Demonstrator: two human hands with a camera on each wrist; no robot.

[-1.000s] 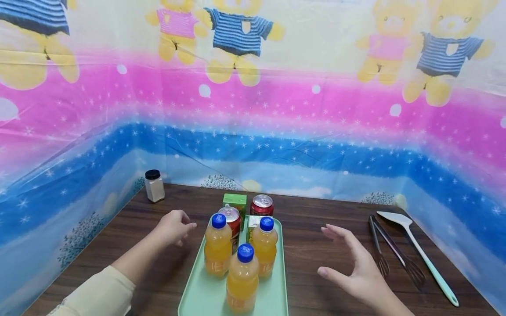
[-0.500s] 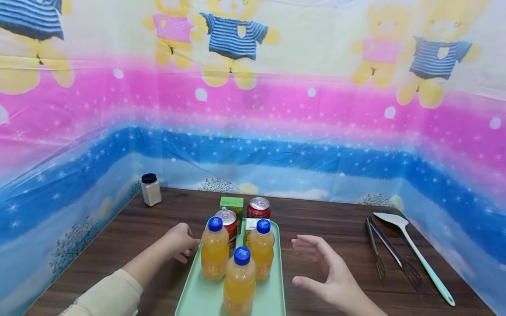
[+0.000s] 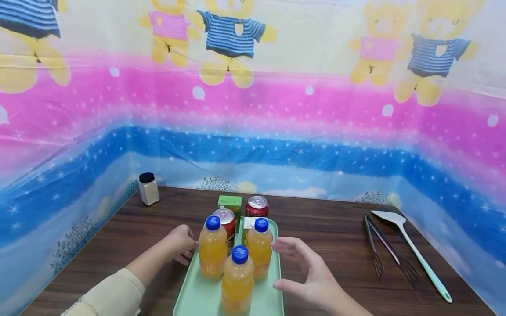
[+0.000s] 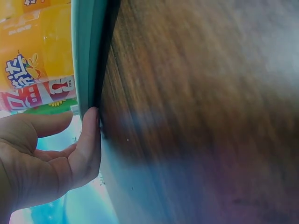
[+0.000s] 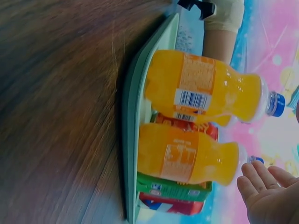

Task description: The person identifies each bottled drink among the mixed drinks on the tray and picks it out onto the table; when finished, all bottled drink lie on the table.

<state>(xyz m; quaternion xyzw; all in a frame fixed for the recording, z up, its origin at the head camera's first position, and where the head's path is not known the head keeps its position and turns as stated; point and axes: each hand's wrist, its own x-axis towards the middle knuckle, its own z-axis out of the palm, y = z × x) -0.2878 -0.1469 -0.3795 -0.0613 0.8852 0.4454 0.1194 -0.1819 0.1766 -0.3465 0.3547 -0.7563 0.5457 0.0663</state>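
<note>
A light green tray [image 3: 197, 292] carries three orange-drink bottles with blue caps: the front bottle [image 3: 237, 285], the left bottle [image 3: 212, 252] and the right bottle [image 3: 261, 250]. Behind them are a red can [image 3: 226, 219], another red can [image 3: 257, 210], a green carton [image 3: 233, 202] and a partly hidden smaller carton [image 3: 246, 226]. My left hand [image 3: 179, 243] is at the tray's left side; in the left wrist view its fingertip meets the tray rim [image 4: 86, 65], the thumb apart. My right hand [image 3: 308, 274] spreads thumb and fingers beside the tray's right edge, holding nothing.
A jar with a black lid [image 3: 149, 189] stands at the back left of the dark wooden table [image 3: 320, 224]. On the right lie a whisk-like metal utensil [image 3: 391, 248] and a white spatula with a pale green handle [image 3: 419, 254]. Printed cloth walls surround the table.
My right hand has moved left, from over the table to the tray's right edge. The left hand has come right and lower, up to the tray's left side. The tray stays put.
</note>
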